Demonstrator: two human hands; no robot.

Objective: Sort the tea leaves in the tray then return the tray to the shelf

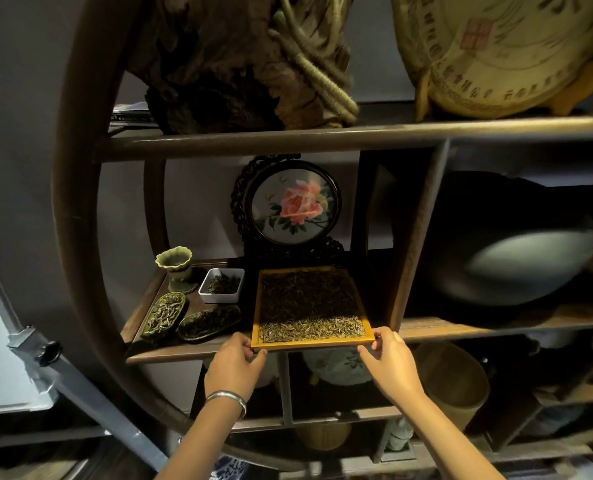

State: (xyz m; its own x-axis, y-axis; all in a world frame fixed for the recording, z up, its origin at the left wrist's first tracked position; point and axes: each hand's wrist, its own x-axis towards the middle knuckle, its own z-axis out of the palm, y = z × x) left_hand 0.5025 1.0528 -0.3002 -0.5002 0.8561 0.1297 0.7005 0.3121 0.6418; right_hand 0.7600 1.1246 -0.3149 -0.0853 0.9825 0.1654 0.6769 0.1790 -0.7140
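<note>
- Head view: a square wooden tray (311,308) sits on the middle board of a dark round-framed shelf (322,138), its near edge at the board's front lip.
- Tea leaves (308,294) fill the tray: dark ones at the back, a pale band (310,328) along the near edge.
- The left hand (234,367) pinches the tray's near-left corner, thumb on top; a silver bangle (227,399) circles that wrist.
- The right hand (390,358) pinches the near-right corner, fingers curled round the rim.
- Behind the tray stands a round peony screen (293,204); to its left lie a white dish (221,285), a green cup (175,268) and two leaf-shaped dishes (165,315).
</note>
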